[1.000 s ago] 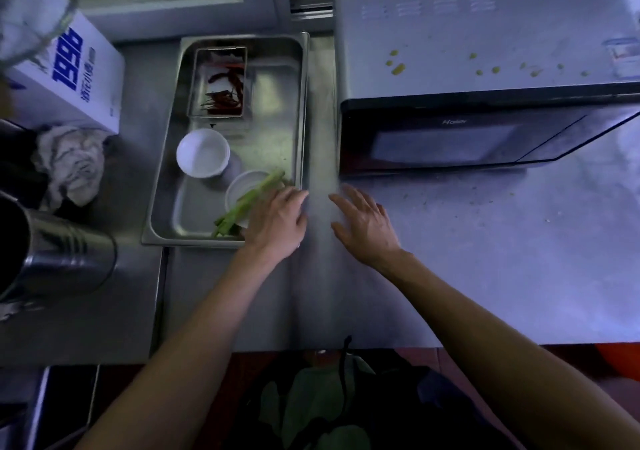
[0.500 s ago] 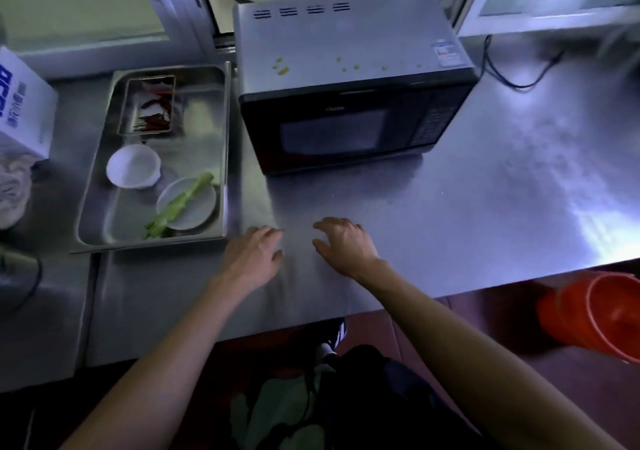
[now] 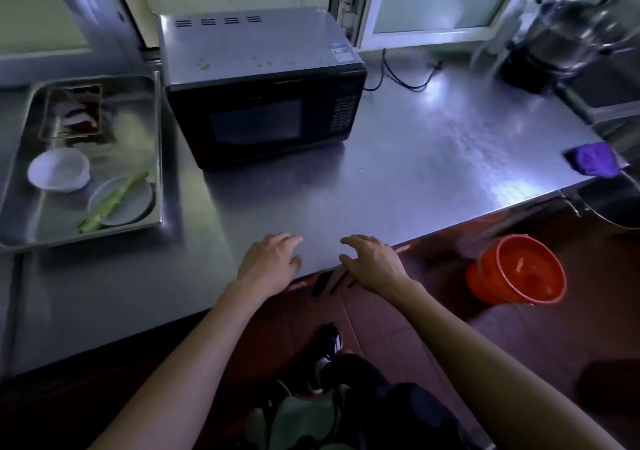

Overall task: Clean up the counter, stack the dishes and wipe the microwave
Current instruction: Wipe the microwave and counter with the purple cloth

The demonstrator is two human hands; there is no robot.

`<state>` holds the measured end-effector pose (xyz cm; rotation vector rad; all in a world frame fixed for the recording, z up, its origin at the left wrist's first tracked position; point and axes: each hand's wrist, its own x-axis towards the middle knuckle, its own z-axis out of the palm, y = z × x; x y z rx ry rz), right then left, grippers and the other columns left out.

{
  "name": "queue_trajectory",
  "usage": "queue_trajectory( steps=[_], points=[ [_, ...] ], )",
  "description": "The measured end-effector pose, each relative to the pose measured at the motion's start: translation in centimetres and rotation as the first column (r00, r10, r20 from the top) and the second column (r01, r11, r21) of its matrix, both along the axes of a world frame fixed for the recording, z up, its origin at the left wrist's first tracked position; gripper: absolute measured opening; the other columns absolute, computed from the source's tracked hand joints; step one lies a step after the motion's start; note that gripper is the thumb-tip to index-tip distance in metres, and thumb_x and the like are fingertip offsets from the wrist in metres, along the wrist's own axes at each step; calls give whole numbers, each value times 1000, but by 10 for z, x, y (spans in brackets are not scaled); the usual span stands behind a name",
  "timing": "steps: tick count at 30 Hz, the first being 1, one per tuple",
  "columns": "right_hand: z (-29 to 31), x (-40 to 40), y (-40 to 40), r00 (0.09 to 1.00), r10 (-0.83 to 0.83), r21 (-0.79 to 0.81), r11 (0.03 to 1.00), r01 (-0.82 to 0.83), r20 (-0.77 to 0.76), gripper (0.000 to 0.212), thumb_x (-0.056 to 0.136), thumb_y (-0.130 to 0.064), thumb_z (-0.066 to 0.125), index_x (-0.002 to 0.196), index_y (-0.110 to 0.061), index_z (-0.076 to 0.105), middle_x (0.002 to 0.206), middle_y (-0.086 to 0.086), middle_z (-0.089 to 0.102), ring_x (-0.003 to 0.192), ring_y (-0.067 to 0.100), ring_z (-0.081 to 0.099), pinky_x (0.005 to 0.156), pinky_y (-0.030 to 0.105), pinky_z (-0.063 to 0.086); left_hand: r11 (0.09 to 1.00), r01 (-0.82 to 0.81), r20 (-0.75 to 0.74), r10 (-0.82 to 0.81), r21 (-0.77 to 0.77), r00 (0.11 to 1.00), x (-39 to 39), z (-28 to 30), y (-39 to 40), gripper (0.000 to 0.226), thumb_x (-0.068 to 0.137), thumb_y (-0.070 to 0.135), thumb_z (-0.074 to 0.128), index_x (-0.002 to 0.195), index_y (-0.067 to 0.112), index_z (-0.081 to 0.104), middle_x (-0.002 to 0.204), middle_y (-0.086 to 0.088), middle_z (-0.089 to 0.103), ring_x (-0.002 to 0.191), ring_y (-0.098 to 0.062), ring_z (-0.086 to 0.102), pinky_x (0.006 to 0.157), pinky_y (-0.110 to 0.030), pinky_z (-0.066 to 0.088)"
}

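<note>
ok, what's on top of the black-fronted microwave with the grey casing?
On the grey top of the microwave: small yellowish crumbs, a blue-and-white sticker at the right edge and vent slots at the back. Its inside is too dark to see.

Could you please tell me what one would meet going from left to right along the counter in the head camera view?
Metal tray holding a white bowl and a plate with a green stalk → microwave → black power cord → purple cloth at the right edge.
</note>
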<state>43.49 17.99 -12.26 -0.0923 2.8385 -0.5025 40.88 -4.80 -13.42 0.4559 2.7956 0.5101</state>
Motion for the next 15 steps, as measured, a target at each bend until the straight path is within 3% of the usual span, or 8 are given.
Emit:
queue_trajectory(
  steps=[2, 7, 12, 15],
  points=[
    [1, 8, 20, 998, -68, -42, 997, 68, 1, 42, 96, -37, 56, 135, -24, 59, 139, -5, 59, 115, 17, 63, 95, 38, 50, 1000, 15, 2, -15, -6, 1000, 0, 1, 16, 48, 95, 37, 53, 142, 27, 50, 143, 4, 52, 131, -20, 45, 103, -37, 41],
    [-2, 21, 74, 978, -206, -103, 974, 203, -17, 39, 93, -32, 54, 130, -25, 63, 135, -6, 62, 121, 19, 59, 94, 38, 51, 993, 99, 3, -99, -70, 995, -11, 1, 71, 45, 98, 39, 51, 141, 28, 51, 142, 4, 54, 129, -20, 49, 101, -36, 43],
    [-7, 32, 161, 962, -273, -133, 954, 270, -4, 24, 90, -35, 54, 109, -26, 67, 116, -8, 69, 108, 22, 63, 82, 41, 55, 971, 223, 8, -224, -89, 975, -32, 5, 179, 43, 98, 40, 50, 140, 28, 51, 141, 4, 54, 128, -19, 49, 100, -33, 43],
    [-11, 38, 230, 951, -308, -109, 945, 309, 21, 31, 89, -37, 58, 117, -25, 67, 124, -7, 67, 117, 21, 60, 90, 42, 53, 946, 304, 13, -305, -112, 952, -37, 8, 255, 42, 99, 40, 49, 139, 29, 51, 139, 6, 55, 127, -19, 50, 99, -33, 43]
  ],
)
